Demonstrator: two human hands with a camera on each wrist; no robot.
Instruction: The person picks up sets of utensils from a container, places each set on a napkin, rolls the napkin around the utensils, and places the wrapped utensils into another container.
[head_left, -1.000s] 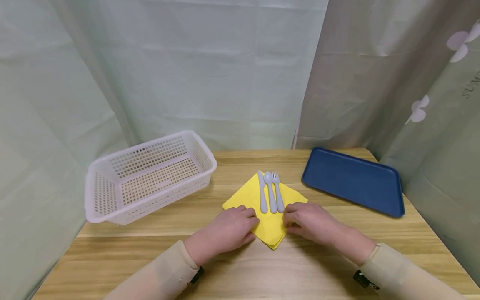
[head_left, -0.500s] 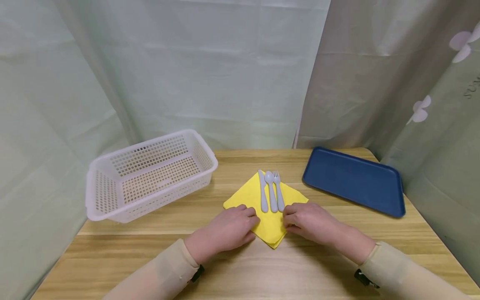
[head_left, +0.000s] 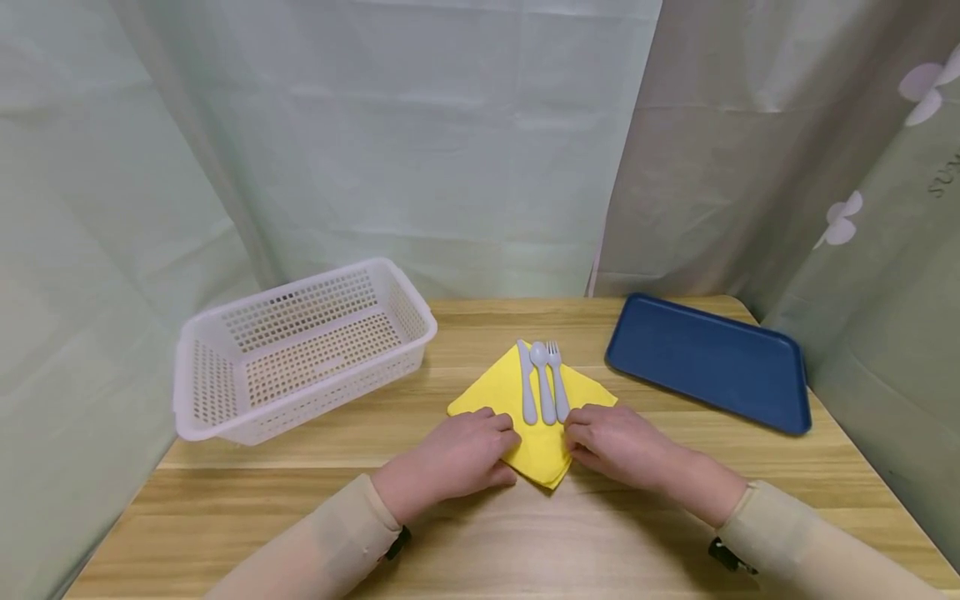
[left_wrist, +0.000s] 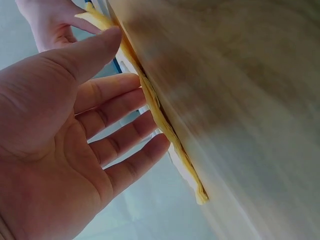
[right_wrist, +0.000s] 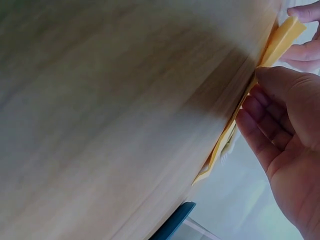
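A yellow cloth napkin (head_left: 540, 454) lies with one corner toward me, its near tip a little raised in the right wrist view. Side by side on it are a grey knife (head_left: 527, 387), spoon (head_left: 543, 387) and fork (head_left: 557, 387). My left hand (head_left: 465, 454) rests its fingertips on the napkin's left near edge, with the thumb apart from the fingers at the border. On the right near edge my right hand (head_left: 622, 442) touches the cloth with loosely bent fingers. Its thumb (right_wrist: 275, 77) meets the napkin's edge.
A white perforated basket (head_left: 322, 400) stands on the left of the wooden table (head_left: 480, 550). To the right lies a dark blue tray (head_left: 705, 362). Pale curtains (head_left: 420, 167) hang behind and at both sides.
The napkin's near tip has drawn slightly back, away from me. Both hands stay nearly in place, and the cutlery keeps its position on the cloth.
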